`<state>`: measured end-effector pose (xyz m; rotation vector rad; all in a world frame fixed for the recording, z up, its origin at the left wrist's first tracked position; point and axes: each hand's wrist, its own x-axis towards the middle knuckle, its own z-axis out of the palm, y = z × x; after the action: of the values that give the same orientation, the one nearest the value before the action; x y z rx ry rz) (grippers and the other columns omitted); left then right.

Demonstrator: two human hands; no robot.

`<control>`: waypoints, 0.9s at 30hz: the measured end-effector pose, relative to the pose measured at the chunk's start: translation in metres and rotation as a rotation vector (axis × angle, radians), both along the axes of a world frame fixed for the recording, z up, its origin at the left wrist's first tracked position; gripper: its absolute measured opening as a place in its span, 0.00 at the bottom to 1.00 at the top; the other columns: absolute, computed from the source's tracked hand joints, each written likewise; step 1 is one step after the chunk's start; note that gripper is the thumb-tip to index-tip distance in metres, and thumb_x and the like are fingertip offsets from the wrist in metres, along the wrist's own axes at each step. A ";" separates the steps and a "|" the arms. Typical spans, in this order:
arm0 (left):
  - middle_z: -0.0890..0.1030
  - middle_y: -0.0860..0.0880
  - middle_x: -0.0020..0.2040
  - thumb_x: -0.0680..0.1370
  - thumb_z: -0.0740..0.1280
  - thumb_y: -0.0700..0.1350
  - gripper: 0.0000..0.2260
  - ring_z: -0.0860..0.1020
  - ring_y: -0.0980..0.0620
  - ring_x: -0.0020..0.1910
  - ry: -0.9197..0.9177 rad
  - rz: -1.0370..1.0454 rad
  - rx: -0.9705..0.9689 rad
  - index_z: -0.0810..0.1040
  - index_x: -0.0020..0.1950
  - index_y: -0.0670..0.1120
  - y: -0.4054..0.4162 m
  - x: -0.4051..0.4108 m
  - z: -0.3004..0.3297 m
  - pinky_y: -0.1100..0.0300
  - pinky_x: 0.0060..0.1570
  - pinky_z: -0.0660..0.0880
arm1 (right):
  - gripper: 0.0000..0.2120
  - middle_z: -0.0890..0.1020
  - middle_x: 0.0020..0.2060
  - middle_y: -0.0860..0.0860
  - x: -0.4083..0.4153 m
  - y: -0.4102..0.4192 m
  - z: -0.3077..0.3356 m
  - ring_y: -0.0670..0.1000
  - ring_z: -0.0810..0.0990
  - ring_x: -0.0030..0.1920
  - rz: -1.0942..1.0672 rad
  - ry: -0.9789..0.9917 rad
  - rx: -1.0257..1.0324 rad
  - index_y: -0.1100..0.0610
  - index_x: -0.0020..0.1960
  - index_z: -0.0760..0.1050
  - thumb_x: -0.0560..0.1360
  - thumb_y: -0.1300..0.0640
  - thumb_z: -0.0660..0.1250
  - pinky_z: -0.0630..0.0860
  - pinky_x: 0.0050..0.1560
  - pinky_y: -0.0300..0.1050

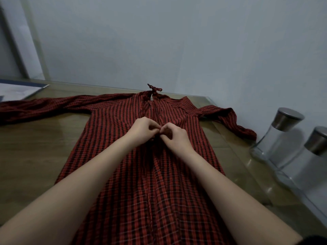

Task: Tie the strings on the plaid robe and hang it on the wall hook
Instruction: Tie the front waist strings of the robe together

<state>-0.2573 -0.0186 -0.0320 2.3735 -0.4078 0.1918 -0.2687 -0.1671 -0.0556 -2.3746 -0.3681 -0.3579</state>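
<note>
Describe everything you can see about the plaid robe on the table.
The plaid robe is red with dark checks, in thin woven-looking cloth. It lies flat, front up, on the glass-topped table, collar toward the wall, both sleeves spread sideways, the right one bunched at the table edge. At the neck a knot is already tied. The left hand and right hand pinch something at the chest opening; the strings there are hidden.

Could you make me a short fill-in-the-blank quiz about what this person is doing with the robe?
1. The robe lies flat on a ____.
2. Both hands, left and right, pinch strings at the robe's ____.
3. The strings at the collar are already ____.
4. Two glass jars stand on the person's ____ side.

Missing words: table; middle; tied; right
</note>
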 end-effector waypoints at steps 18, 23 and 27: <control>0.74 0.47 0.30 0.77 0.64 0.43 0.13 0.69 0.53 0.27 0.153 -0.007 -0.083 0.76 0.33 0.43 0.020 0.001 -0.009 0.61 0.29 0.65 | 0.07 0.79 0.51 0.55 0.015 0.032 0.047 0.57 0.77 0.54 0.126 0.023 -0.397 0.56 0.50 0.74 0.73 0.62 0.61 0.75 0.54 0.53; 0.70 0.51 0.26 0.77 0.65 0.46 0.16 0.68 0.56 0.25 0.234 0.055 -0.213 0.72 0.30 0.45 0.016 0.001 -0.014 0.64 0.26 0.64 | 0.10 0.79 0.43 0.52 0.013 0.025 0.036 0.52 0.78 0.44 -0.020 0.203 -0.025 0.57 0.53 0.72 0.73 0.59 0.67 0.74 0.44 0.43; 0.82 0.45 0.38 0.76 0.68 0.44 0.07 0.79 0.55 0.36 0.358 0.074 -0.583 0.83 0.45 0.42 0.018 -0.002 -0.012 0.65 0.36 0.75 | 0.12 0.80 0.38 0.53 0.007 0.021 0.023 0.52 0.80 0.35 -0.057 0.347 0.147 0.55 0.51 0.71 0.71 0.60 0.71 0.75 0.35 0.41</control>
<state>-0.2594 -0.0001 -0.0438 1.7970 -0.0725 -0.0764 -0.2612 -0.1463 -0.0326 -2.2504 -0.1082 0.0048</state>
